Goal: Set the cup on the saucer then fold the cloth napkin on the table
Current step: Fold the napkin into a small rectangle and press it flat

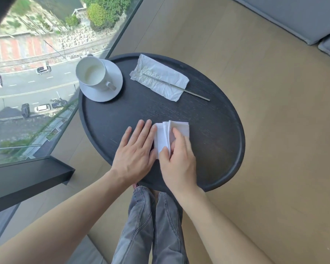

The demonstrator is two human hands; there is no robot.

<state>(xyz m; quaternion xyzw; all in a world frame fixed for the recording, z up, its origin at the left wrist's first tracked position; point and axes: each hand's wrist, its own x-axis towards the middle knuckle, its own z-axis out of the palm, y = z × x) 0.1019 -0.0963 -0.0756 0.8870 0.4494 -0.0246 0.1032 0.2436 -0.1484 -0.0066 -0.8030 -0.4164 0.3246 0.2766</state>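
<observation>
**Napkin Nearly Folded, but the Layers Could Slip**

The cup [91, 72] already stood on the saucer [111, 88] at the far left of the round dark surface [208, 134], its handle turned toward the person, so the first half of the job looked done. The cloth napkin [163, 137] lay near the front edge of the surface, folded down to a small thick packet with several layers showing along its top edge.

The left hand [135, 151] lay flat and open on the surface, its fingers spread and touching the napkin's left side without gripping anything. The right hand [179, 159] had a narrow grip closed on the upper layers, pinching them between thumb and fingers as it covered the packet's right half.

The main risk, as I judged it, was the stack shifting: with the left hand pressing only the edge, a pull from the right could drag the lower layers askew and leave uneven corners. A thick fold could also spring open once the pinch eased. The packet sat close to the front rim, so a hard sweep might push it toward the lap. A crumpled paper napkin [151, 73] with a metal straw [196, 95] across it lay well apart, as did the cup, and looked unlikely to be disturbed.
</observation>
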